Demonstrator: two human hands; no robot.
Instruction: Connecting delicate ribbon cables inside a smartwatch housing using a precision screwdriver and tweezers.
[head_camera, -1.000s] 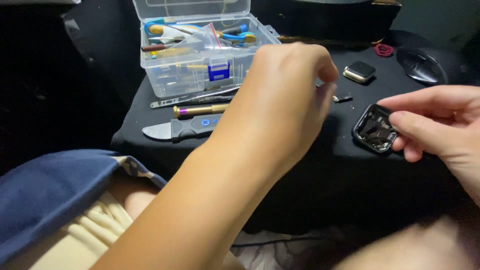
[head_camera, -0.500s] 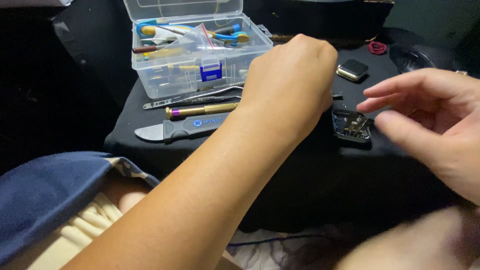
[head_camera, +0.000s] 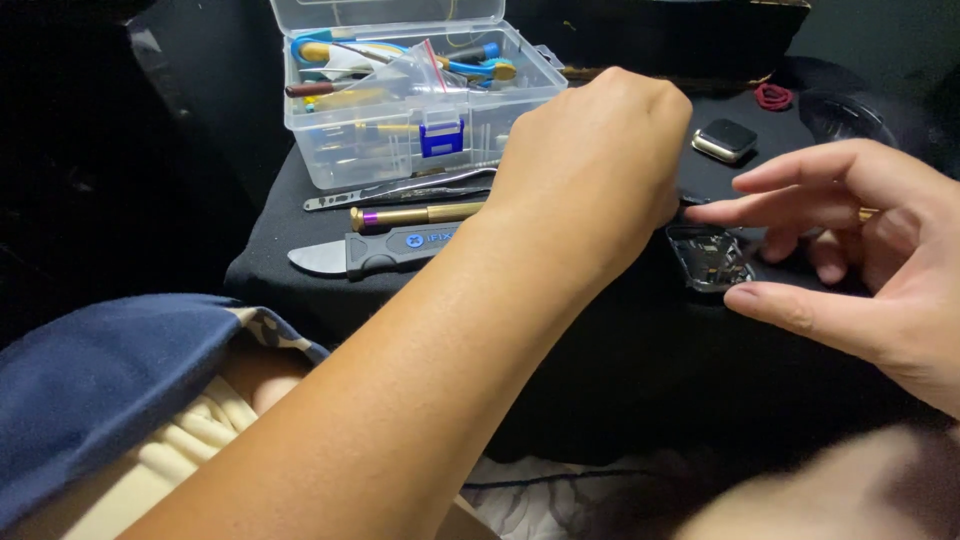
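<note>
The right hand (head_camera: 870, 250) spreads thumb and fingers loosely around the opened metal watch case (head_camera: 712, 258) near the black table's (head_camera: 620, 340) front edge; the fisted left hand (head_camera: 600, 160) hides its grip, beside a clear plastic toolbox (head_camera: 400, 110)

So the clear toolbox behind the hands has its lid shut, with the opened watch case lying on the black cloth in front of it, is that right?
Not quite. The head view shows the toolbox with its lid open and tools showing inside. The rest holds: it sits behind the left hand and right hand, and the watch case lies on the black cloth.
</note>
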